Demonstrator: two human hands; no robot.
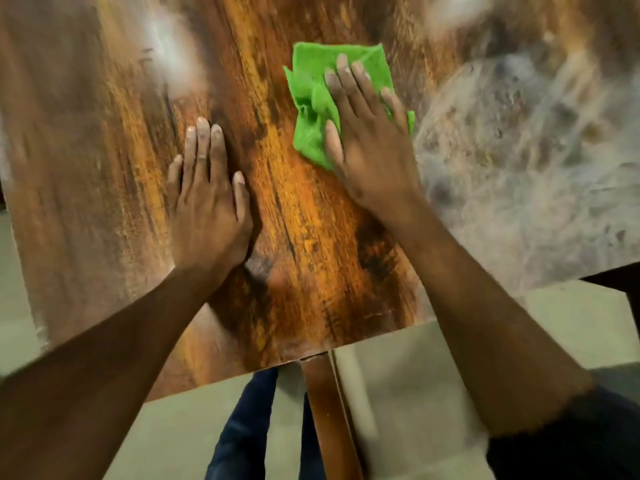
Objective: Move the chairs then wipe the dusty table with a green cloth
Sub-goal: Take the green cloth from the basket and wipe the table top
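1. Table [104, 168]: wood-grain top, fills most of view. Centre strip w/ warm orange grain looks clean; thick grey dust patch [526, 161] on the right side, paler smears toward far left & far edge. Judged: wiping under way, right portion not yet done.

2. Floor [571, 327]: pale, visible past the near table edge. No chairs near this edge, so chair step seems done; a dark corner of sth [620, 282] at right, can't tell what.

3. Table leg [329, 420]: brown, below the near edge, beside person's dark trouser leg [242, 427]. Not in the way.

4. Left hand [207, 206]: flat on the bare top, fingers straight & together, holding nothing. Prob. bracing the body while the other arm reaches.

5. Right hand [370, 147]: fingers spread, pressing down on cloth, not clutching it. Dusty fingertips.

6. Green cloth [311, 102]: crumpled, mid-table under right hand, just beside the dust patch. Flat palm prob. keeps pressure even.

Obstacles: none seen on top; picture blurred.
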